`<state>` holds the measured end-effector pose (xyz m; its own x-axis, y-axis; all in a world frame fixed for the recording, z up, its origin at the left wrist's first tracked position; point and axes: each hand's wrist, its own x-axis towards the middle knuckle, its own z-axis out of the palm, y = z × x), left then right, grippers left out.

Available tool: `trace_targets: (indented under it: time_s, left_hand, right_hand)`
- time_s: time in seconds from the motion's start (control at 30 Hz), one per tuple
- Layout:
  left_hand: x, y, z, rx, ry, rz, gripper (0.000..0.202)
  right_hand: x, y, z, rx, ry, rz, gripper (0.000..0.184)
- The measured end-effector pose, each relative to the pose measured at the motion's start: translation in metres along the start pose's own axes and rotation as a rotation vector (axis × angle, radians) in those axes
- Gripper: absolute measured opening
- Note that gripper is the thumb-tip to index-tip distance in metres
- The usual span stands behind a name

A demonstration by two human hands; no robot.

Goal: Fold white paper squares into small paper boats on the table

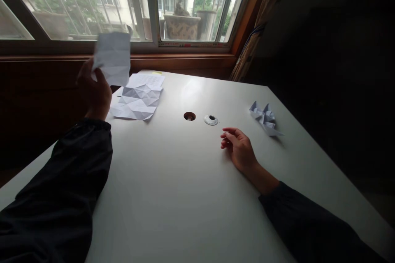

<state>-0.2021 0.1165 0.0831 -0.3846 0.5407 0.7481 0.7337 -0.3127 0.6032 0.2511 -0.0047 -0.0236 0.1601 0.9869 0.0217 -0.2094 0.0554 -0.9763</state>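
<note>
The left hand (97,90) grasps a creased sheet (115,55) by one edge, raised near the papers (140,100) at the far left of the bench (173,185), while the right hand (240,150), its grip loosely curled and empty, is near the ring (207,120); the one-edge pinch could let the sheet droop or slip.

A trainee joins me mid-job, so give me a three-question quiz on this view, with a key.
1. Which hand holds the creased paper sheet?
2. True or false: the origami paper figure lies to the right of the round table hole in the picture.
3. Fill in: between that hole and the right hand lies the ____.

Key: 1. The left hand. 2. True. 3. Cable grommet cover.
</note>
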Motion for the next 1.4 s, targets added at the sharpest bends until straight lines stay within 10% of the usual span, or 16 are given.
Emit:
trace_targets:
  time_s: [0.13,0.33,0.87,1.1,1.4]
  left_hand:
    - [-0.029,-0.013,0.012,0.209,-0.210,0.273,0.039]
    - [-0.052,-0.055,0.024,0.441,-0.564,0.218,0.045]
    - [-0.007,-0.087,0.008,0.440,-0.690,0.163,0.053]
    - [0.003,-0.080,0.006,0.577,-1.336,0.038,0.121]
    - [-0.025,-0.054,0.037,0.625,-1.214,0.121,0.109]
  right_hand:
    - [0.001,0.001,0.000,-0.033,-0.016,-0.006,0.022]
    - [-0.003,0.000,0.001,-0.081,-0.048,-0.023,0.021]
    - [-0.004,-0.001,0.001,-0.165,-0.084,-0.052,0.017]
    - [0.001,0.003,0.001,-0.186,-0.093,-0.061,0.018]
    - [0.001,0.002,0.007,-0.211,-0.113,-0.058,0.020]
